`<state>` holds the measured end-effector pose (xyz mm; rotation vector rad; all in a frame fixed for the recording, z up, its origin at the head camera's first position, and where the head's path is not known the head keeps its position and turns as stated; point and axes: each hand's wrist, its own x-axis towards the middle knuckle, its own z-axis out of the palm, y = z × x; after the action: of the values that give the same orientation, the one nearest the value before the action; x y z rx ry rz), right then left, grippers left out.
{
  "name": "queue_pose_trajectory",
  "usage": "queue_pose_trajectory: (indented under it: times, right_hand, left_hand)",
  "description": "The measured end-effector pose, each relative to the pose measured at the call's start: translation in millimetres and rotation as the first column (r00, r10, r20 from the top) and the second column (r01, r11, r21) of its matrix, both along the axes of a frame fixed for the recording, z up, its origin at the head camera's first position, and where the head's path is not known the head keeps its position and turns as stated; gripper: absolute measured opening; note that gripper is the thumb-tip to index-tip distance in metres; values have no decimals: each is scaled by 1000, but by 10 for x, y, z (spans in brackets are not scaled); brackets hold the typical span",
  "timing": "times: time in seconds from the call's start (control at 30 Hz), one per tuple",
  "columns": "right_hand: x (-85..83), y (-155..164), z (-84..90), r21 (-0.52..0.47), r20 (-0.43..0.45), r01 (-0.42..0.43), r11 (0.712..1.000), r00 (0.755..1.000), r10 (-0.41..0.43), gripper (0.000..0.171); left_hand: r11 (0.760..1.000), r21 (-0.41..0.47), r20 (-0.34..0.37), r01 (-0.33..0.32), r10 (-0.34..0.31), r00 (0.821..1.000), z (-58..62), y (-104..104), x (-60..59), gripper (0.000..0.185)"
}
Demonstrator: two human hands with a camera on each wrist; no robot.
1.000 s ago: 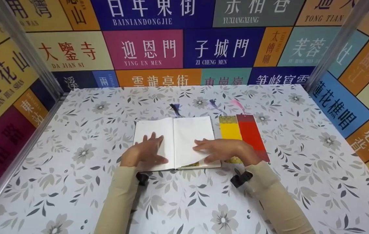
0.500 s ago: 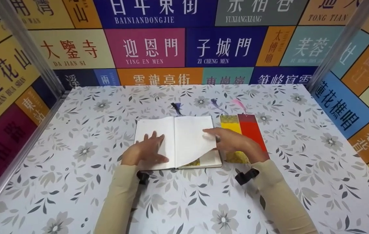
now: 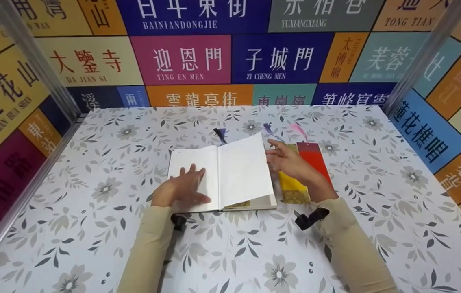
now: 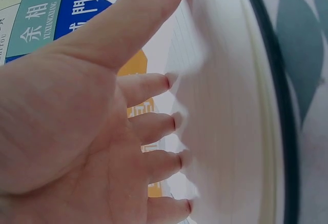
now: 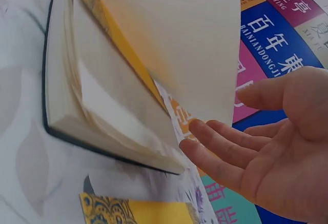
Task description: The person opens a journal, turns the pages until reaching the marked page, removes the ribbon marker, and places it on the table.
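Head view: the left hand [image 3: 181, 188] lies flat on the left page of the open notebook [image 3: 218, 179], fingers straight and spread, pressing the page down. The left wrist view shows the same, with the fingertips [image 4: 174, 123] touching the pale paper and the thumb stretched along it.

The right hand [image 3: 291, 162] sits just beyond the notebook's right edge, fingers loosely extended and holding nothing. Beside its fingertips a loose page [image 3: 244, 173] stands lifted, tilted up off the right half of the book. In the right wrist view the open palm [image 5: 277, 147] hovers close to that raised page [image 5: 179, 39]; whether the fingertips touch it I cannot tell. Under the lifted leaf a yellow strip [image 5: 120, 44] shows between the pages.

The notebook lies open near the middle of the floral tabletop [image 3: 92, 228]. A dark tassel [image 3: 220, 135] sticks out past its top edge. Just right of the book, partly under the right forearm, lie a yellow bookmark [image 3: 291, 189] and a red bookmark [image 3: 314, 158] side by side, each with a tassel at the far end. Panels with coloured signs [image 3: 179, 59] wall the tabletop on three sides.
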<state>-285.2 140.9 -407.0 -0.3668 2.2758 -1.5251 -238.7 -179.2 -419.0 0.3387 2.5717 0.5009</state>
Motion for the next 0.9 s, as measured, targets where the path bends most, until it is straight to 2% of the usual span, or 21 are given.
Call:
queue_pose_trajectory:
  times: [0.37,0.67,0.9]
  right_hand:
    - [-17,-127,-83,22,153,131,991,979,-133,67]
    - [-38,-112,-161,28,169,149,988,974,-152,63]
    - [-25,-132,-139,15,163,142,990,976,-143,57]
  left_hand:
    - [1000,4,4,1,-1,1000,6,-8,16,103]
    - [1000,-7,-3,1,-1,1000,27,9,23,100]
    - [1000,-8,-5,0,0,1000,11,3,26,99]
